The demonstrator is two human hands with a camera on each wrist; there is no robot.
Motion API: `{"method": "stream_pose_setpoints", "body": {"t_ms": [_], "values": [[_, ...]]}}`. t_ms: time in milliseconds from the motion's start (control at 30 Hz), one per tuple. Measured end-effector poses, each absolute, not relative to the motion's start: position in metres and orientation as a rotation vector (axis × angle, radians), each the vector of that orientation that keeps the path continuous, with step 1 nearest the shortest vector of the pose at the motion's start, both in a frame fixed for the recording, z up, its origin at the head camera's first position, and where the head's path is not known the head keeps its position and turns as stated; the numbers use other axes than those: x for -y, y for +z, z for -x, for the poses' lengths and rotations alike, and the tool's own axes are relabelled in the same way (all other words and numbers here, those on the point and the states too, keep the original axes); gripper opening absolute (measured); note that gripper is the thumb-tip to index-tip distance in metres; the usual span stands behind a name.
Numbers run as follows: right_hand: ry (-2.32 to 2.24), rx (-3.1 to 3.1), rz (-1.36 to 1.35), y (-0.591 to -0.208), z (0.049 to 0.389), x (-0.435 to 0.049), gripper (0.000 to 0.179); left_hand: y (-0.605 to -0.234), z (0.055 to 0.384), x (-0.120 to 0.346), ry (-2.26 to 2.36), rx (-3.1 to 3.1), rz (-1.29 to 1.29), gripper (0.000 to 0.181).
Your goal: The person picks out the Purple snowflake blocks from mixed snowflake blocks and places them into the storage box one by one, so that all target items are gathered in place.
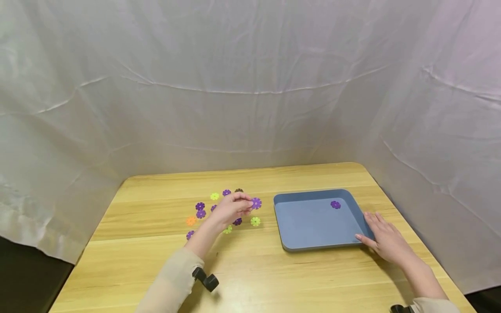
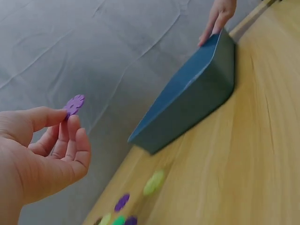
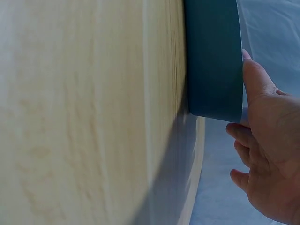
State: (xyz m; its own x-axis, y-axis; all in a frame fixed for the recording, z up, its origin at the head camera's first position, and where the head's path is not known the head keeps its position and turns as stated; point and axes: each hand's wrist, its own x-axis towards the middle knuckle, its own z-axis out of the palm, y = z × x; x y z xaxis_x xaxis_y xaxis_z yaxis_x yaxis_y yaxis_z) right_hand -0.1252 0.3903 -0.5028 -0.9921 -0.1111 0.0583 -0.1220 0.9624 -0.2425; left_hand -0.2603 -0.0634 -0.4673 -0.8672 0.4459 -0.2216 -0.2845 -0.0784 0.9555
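Purple flower disc (image 1: 256,203): pinched at its edge between thumb and fingers of the left hand (image 1: 232,210), raised above the bench (image 1: 250,269).
Blue-grey tray (image 1: 313,226): on the bench, to the right of the pinching fingers.
Right hand (image 1: 385,239): fingers spread, touching the tray's near right corner.
Second purple disc (image 1: 335,204): inside the tray, left of those spread fingers.
Loose discs (image 1: 201,214): scattered beneath and left of the pinching fingers.
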Motion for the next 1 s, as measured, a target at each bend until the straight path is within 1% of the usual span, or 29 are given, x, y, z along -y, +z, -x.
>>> {"method": "stream_pose_setpoints", "body": {"t_ms": [167,467,633,833,1000], "values": [[0.352,3.071,-0.189,-0.502,0.126,-0.39,0.084,-0.46,0.268,0.034,2.022,-1.628,-0.137,0.012],[0.347,3.087,-0.176,-0.5,0.126,-0.388,0.085,-0.452,0.275,-0.019,2.022,-1.517,-0.09,0.013],[0.359,3.091,-0.169,-0.499,0.125,-0.387,0.086,-0.457,0.279,-0.046,2.006,-1.49,-0.062,0.012],[0.368,3.09,-0.163,-0.499,0.125,-0.388,0.086,-0.468,0.282,-0.076,1.992,-1.531,-0.018,0.016],[0.375,3.088,-0.16,-0.501,0.125,-0.388,0.085,-0.479,0.283,-0.097,1.986,-1.546,0.019,0.013]]}}
